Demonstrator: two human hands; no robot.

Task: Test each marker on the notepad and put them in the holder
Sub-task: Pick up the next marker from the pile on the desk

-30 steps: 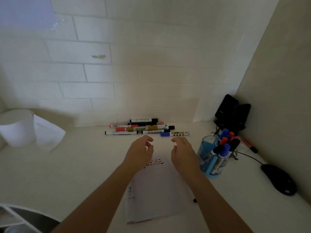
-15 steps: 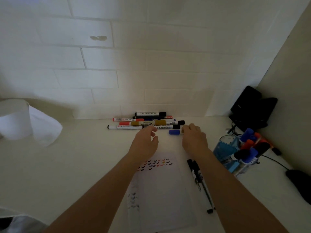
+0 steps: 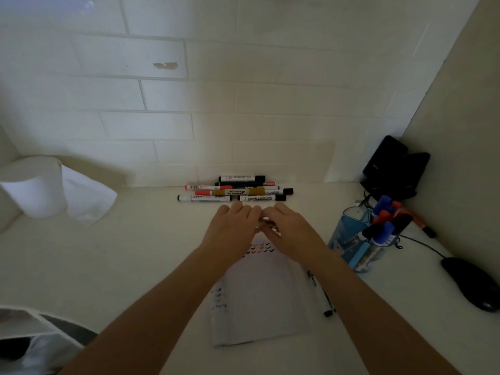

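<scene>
Marker [image 3: 266,222], mostly hidden, lies between the left hand [image 3: 234,228] and the right hand [image 3: 293,230], both curled closed on its ends. Judged uncapping: pull straight apart, over the notepad [image 3: 259,299] just beneath. The holder [image 3: 345,236] stands to the right, the untested markers [image 3: 235,192] just beyond.

small object [image 3: 266,223] between left hand [image 3: 232,230] and right hand [image 3: 293,230] mostly hidden, colour unclear; grip not visible. white paper notepad [image 3: 259,301] top edge under hands. black computer mouse [image 3: 470,285] clipped by right edge.
</scene>
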